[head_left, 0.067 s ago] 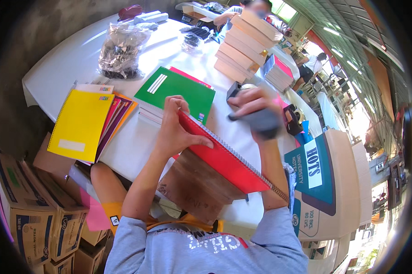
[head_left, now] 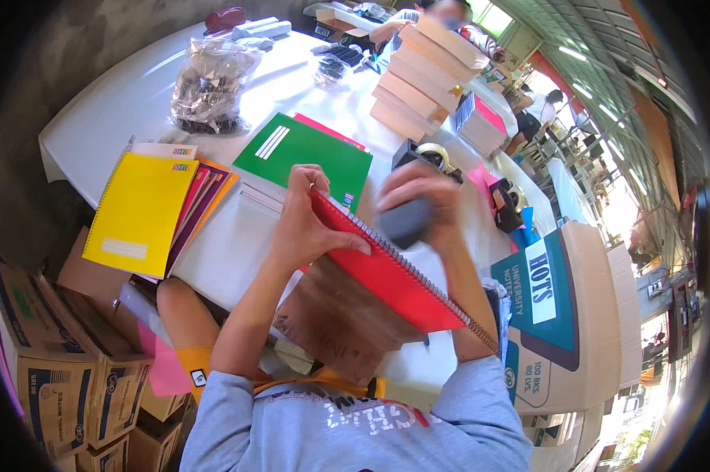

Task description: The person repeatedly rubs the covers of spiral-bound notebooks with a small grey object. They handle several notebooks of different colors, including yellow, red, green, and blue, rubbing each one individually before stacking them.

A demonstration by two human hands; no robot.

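Note:
My left hand [head_left: 301,224] is closed on the upper end of a red spiral notebook [head_left: 394,287], thumb across the cover. The notebook stands tilted on its edge, its wire coil running along the top. Beneath it is a brown board [head_left: 327,318]. My right hand [head_left: 426,189], a little blurred, grips a dark grey rounded object [head_left: 406,223] whose kind I cannot make out. That object is over the coil; whether it touches is unclear. A green notebook [head_left: 300,161] tops a stack just beyond my left hand.
Left lies a pile topped by a yellow notebook [head_left: 139,208]. A tape dispenser [head_left: 406,153], a tall cardboard stack [head_left: 422,75] and a bagged bundle [head_left: 211,86] stand farther back. A large carton [head_left: 599,315] is at right. Other people are in the background.
My right hand has swung left and slightly down with the dark object, closer to the notebook's coil. The tape dispenser is more exposed. My left hand and the notebook have barely moved.

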